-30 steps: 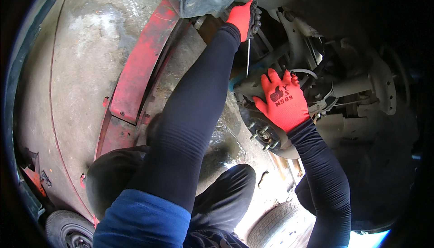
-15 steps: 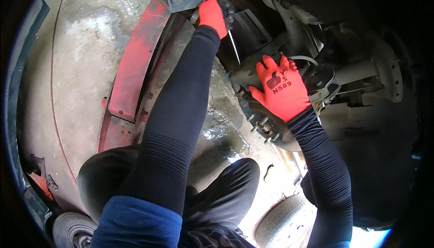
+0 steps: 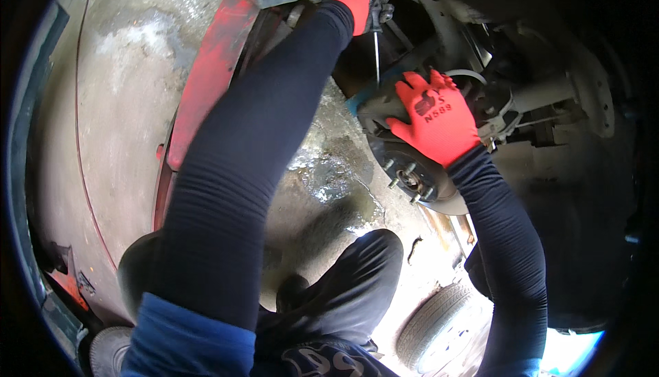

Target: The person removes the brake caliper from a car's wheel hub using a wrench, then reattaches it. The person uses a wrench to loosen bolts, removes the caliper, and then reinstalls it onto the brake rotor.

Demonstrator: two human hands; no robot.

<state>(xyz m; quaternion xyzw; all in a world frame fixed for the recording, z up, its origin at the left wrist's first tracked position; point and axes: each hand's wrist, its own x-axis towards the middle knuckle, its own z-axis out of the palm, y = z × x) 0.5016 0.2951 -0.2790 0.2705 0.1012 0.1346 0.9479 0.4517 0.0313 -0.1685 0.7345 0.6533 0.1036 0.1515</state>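
Observation:
My left hand (image 3: 360, 5), in a red glove with a dark palm, is closed around a screwdriver (image 3: 377, 58). Most of the handle is hidden in the fist; the thin metal shaft points down to the brake caliper (image 3: 374, 107), and its tip is hard to make out. Over that caliper lies my right hand (image 3: 439, 117), gloved the same way, fingers and thumb spread. Its palm and the surface below are hidden. Beneath it shows the brake disc and hub (image 3: 412, 179), with bare wheel studs sticking out.
Left of my arm a long red body panel (image 3: 209, 75) lies on the stained concrete floor (image 3: 137, 136). A loose wheel (image 3: 439, 325) is on the floor at the lower right, and part of another tyre (image 3: 110, 349) at the lower left. Suspension parts (image 3: 542, 109) fill the dark wheel arch.
My left hand has moved right with the screwdriver, whose shaft now stands more upright. The right hand stays spread on the caliper, and the whole view has shifted slightly.

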